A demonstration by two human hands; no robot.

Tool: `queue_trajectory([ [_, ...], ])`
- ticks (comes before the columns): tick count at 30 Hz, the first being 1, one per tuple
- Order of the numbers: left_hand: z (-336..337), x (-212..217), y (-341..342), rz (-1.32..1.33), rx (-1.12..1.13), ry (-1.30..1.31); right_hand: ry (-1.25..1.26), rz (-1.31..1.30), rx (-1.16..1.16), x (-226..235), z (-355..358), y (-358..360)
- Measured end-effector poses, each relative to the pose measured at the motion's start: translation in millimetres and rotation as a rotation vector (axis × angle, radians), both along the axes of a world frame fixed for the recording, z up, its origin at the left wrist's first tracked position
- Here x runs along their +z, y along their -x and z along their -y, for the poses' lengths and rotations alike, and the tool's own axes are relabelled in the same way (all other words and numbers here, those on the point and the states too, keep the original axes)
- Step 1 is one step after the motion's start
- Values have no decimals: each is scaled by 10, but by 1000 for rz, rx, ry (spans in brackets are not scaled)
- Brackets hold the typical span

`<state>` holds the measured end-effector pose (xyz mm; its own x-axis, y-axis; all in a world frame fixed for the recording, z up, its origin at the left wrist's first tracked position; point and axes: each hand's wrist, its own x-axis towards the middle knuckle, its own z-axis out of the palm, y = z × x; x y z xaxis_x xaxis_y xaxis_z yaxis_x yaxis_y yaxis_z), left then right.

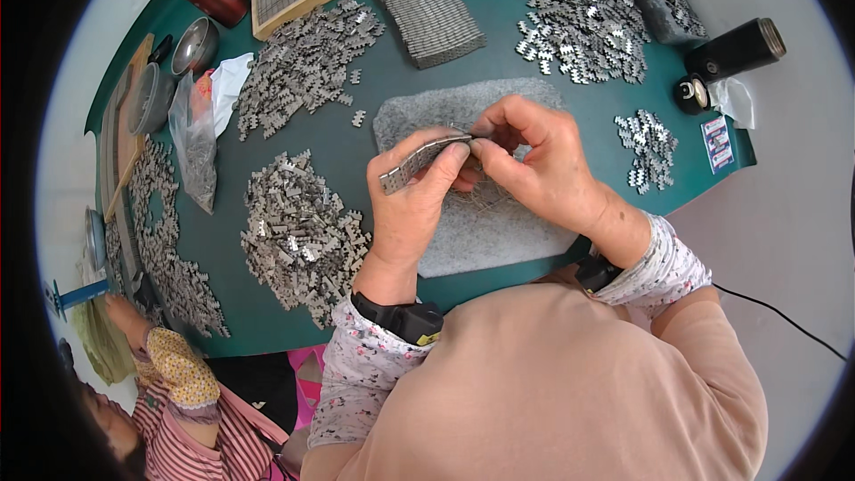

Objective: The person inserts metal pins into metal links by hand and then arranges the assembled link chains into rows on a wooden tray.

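Note:
My left hand (pixel 401 214) grips a short row of flat grey metal pieces (pixel 411 167), stacked side by side into a strip, between thumb and fingers. At the strip's far right end, the thumb and forefinger of my right hand (pixel 557 165) are pinched together. Whatever small thing they hold is hidden by the fingertips. Both hands are above a grey felt mat (pixel 494 254), where a tangle of thin, wire-like strands (pixel 485 198) shows partly beneath them. Left of my left hand lies a heap of loose metal pieces (pixel 298 236) with notched edges.
More notched pieces lie in heaps at the back left (pixel 312 58), back right (pixel 583 18) and right (pixel 648 150). A finished-looking block of rows (pixel 427 13) sits beside a wooden tray (pixel 312 9). A black flask (pixel 735 49) stands right; a co-worker's hand (pixel 127 319) is far left.

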<state>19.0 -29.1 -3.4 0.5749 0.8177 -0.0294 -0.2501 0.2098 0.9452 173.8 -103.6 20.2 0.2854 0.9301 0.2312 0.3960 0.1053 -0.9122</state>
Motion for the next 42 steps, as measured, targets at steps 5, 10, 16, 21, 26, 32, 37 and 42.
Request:
queue_trajectory([
  [5, -67, 2, 50, -17, 58, -22, 88, -85, 51, -5, -30, -211],
  [10, -183, 11, 115, -49, 145, 17, 81, 614, -65, -97, -45, -215],
  [16, -182, 2, 65, -58, 128, 45, 88, 796, -74, -230, -111, -88],
  [21, -163, -15, 56, -63, 107, 67, 137, 920, -49, -228, -122, -55],
  [26, -131, 11, 60, -85, 69, 97, 96, 813, 8, -228, -66, -135],
  [32, -64, 33, 22, -112, -27, 30, 23, 425, 85, -46, 6, -246],
  [37, -43, 11, 11, -105, -62, -60, -100, 262, 157, 46, -84, -274],
  [42, -23, 25, 2, -111, -72, -73, 6, 104, 252, 59, -108, -244],
])
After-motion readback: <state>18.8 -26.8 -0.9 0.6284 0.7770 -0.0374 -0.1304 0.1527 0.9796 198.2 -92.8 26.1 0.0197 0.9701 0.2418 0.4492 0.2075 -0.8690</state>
